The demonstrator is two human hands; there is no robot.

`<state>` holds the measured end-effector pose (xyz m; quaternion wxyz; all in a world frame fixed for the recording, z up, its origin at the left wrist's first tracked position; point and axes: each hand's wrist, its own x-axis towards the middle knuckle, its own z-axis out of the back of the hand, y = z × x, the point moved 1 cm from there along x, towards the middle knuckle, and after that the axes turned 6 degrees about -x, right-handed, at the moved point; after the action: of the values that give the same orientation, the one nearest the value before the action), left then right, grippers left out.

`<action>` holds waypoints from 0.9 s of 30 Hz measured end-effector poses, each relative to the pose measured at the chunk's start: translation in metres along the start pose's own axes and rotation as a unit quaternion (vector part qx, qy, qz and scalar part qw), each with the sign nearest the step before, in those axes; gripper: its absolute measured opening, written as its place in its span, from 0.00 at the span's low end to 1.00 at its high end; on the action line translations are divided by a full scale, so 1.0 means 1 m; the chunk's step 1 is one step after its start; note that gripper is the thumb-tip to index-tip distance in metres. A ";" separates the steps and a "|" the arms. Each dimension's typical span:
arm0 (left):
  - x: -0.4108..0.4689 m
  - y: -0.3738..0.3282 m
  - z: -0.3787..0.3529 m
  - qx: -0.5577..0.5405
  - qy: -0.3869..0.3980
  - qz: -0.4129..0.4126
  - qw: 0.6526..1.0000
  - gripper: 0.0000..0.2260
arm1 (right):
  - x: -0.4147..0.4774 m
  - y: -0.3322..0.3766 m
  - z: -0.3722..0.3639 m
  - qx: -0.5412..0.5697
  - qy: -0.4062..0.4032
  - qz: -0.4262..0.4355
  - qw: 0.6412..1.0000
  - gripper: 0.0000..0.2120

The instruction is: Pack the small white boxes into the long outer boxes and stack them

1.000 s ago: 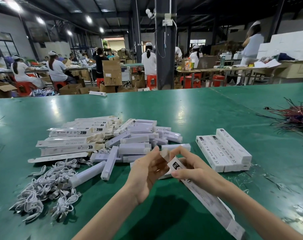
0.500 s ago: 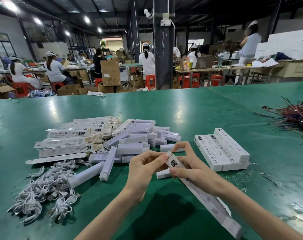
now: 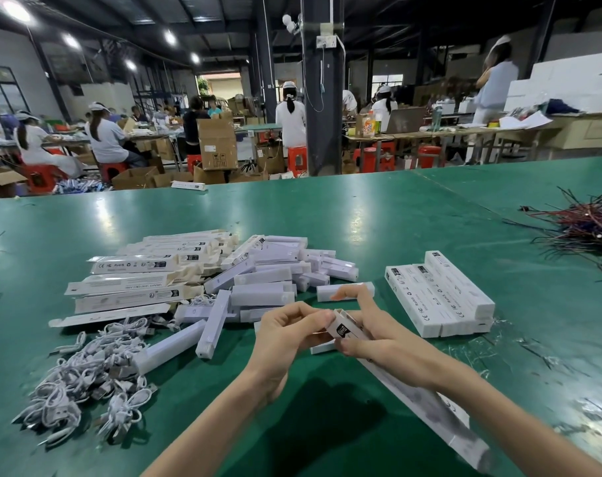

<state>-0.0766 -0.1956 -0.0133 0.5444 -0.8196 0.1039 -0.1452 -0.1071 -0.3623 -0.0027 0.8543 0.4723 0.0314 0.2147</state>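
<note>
Left fingers have curled in tighter than a second ago. The left hand (image 3: 286,339) now pinches the printed end of the long outer box (image 3: 427,407), and the right hand (image 3: 378,339) grips it just behind, so both hands are together on one box. It runs back toward 5 o'clock under the right forearm; whether its end flap is closed cannot be told. On the green table (image 3: 361,218), packed boxes (image 3: 440,297) are stacked at 3 o'clock and loose small white boxes (image 3: 268,280) lie at 12. Flat outer boxes (image 3: 138,280) lie at 10 and white cables (image 3: 86,380) at 8 — coloured wires (image 3: 588,228) well apart at 2.
</note>
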 end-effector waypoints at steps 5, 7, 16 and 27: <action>-0.005 0.005 -0.003 0.071 0.040 -0.060 0.995 0.01 | 0.001 -0.002 0.003 0.025 0.004 -0.011 1.000 0.23; -0.006 0.008 -0.004 0.110 0.035 -0.087 0.990 0.03 | 0.000 -0.004 0.004 0.033 0.011 -0.019 0.999 0.23; -0.010 0.023 -0.007 0.572 0.132 -0.381 0.714 0.35 | 0.012 -0.001 0.001 0.146 -0.081 -0.110 0.980 0.09; -0.003 0.010 0.006 0.360 0.036 -0.523 0.772 0.06 | 0.014 -0.001 -0.006 0.151 -0.101 -0.094 0.979 0.16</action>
<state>-0.0771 -0.1931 -0.0249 0.6358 -0.4858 -0.3810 -0.4633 -0.0955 -0.3524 -0.0051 0.7881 0.6102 0.0214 0.0778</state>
